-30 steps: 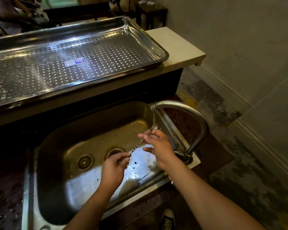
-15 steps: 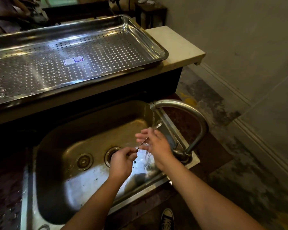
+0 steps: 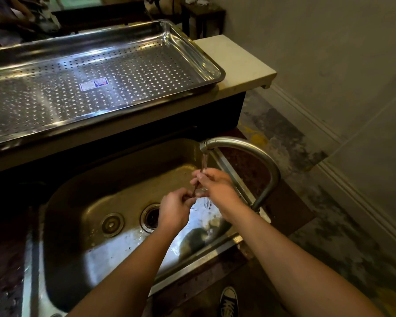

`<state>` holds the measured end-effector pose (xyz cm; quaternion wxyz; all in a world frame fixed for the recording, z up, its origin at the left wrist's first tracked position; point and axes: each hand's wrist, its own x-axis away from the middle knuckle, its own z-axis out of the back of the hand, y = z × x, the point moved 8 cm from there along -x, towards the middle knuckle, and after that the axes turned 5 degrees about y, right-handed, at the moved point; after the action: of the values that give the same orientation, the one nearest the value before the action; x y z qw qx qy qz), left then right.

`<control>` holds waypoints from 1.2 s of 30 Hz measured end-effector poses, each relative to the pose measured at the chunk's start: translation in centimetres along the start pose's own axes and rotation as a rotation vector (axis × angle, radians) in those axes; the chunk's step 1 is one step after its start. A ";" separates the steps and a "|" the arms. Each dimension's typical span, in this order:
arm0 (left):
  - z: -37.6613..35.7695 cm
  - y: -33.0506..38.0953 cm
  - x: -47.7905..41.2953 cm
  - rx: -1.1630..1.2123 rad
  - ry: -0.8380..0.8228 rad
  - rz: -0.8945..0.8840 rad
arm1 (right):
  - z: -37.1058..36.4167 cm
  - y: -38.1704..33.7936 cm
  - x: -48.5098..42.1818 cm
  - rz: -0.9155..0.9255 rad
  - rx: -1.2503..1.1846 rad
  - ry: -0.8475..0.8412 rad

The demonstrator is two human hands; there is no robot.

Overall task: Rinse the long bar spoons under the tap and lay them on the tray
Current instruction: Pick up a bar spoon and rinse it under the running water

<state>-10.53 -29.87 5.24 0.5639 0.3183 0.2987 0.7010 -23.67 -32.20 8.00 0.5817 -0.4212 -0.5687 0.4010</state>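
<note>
Left grip and right grip pinch 1 spoon under the tap; rinsing under way, visible tray shows no spoons yet.

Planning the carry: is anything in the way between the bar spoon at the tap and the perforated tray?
Nothing visible blocks it. The left hand and right hand hold the bar spoon under the tap; the tray sits higher, behind the sink, so the spoon need only clear its raised rim.
</note>
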 end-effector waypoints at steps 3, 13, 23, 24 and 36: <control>-0.9 1.1 -0.6 0.157 -0.068 0.063 | 1.1 -0.2 -0.6 0.031 -0.017 0.107; -1.6 6.3 -1.5 0.497 -0.201 0.038 | 2.8 -1.0 -0.6 0.180 0.235 0.248; 2.9 7.7 -0.8 0.564 -0.035 -0.121 | 1.5 -1.6 0.8 0.401 0.564 0.154; 3.6 7.5 -0.9 0.523 0.043 -0.143 | 1.4 -1.4 0.7 0.399 0.560 0.158; 4.5 0.3 3.1 0.850 0.287 0.252 | -2.4 6.4 1.7 -0.325 -0.774 0.237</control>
<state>-7.68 -26.61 8.62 0.2470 0.4548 0.5935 0.6163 -21.16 -28.62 2.45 0.4978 -0.5561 -0.6655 0.0104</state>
